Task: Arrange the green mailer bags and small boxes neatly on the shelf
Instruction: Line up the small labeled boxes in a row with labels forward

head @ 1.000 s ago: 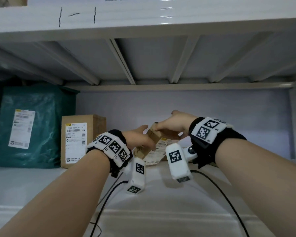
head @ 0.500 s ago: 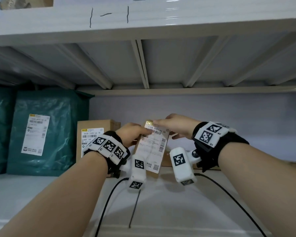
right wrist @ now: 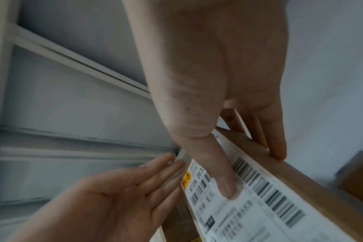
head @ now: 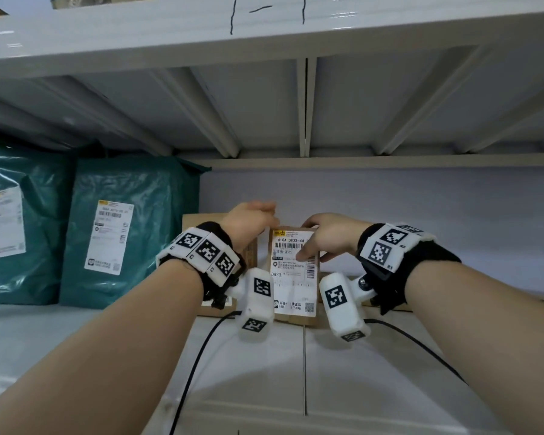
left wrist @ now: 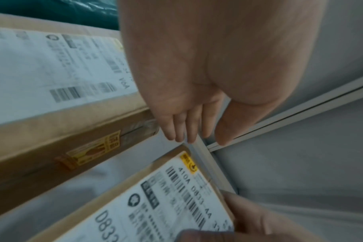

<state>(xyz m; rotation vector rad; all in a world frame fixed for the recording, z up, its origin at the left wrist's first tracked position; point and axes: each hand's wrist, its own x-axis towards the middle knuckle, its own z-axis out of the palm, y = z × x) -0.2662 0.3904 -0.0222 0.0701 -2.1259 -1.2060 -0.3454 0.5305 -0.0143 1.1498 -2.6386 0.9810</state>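
A small cardboard box [head: 292, 277] with a white shipping label stands upright on the white shelf [head: 264, 372], label facing me. My right hand [head: 314, 243] grips its top edge, thumb [right wrist: 224, 180] on the label and fingers [right wrist: 276, 144] behind. My left hand [head: 258, 215] is open with straight fingers [left wrist: 189, 129] just off the box's top left corner. A second labelled box [left wrist: 52, 81] stands to the left, a narrow gap between the two. Two green mailer bags [head: 19, 224] [head: 129, 233] stand upright at the far left.
The ribbed underside of the upper shelf [head: 305, 105] hangs low over my hands. Another brown box [right wrist: 356, 176] lies to the right, behind my right wrist. Black cables [head: 195, 365] trail from the wrist cameras over the front of the shelf.
The tilted box has been stood upright with its label toward me, close beside the other box. My left hand has let go of it and opened; the right still holds it.
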